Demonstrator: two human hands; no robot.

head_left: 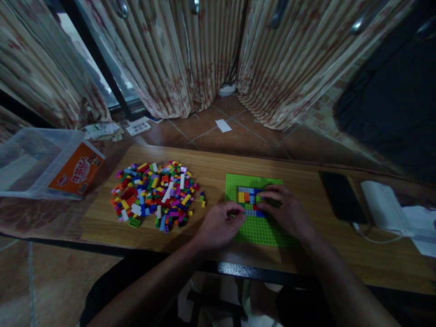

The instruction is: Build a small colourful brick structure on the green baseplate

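Observation:
A green studded baseplate [259,234] lies on the wooden table, bearing a low rectangular build of toy bricks [247,197] in grey, blue, yellow, orange and red. My left hand [221,225] is at the build's lower left corner, thumb and forefinger closed together; whatever is between them is hidden. From the right, my right hand [286,211] reaches over the build's right edge. Its thumb and fingers are bent round a small green brick [259,199] there, partly covering that side of the build.
Left of the baseplate spreads a big pile of mixed loose bricks [153,193]. A clear plastic box [37,159] with an orange label stands at the far left. Rightward lie a black phone [342,197] and a white device [383,206] with a cable. Curtains [163,59] hang beyond the table.

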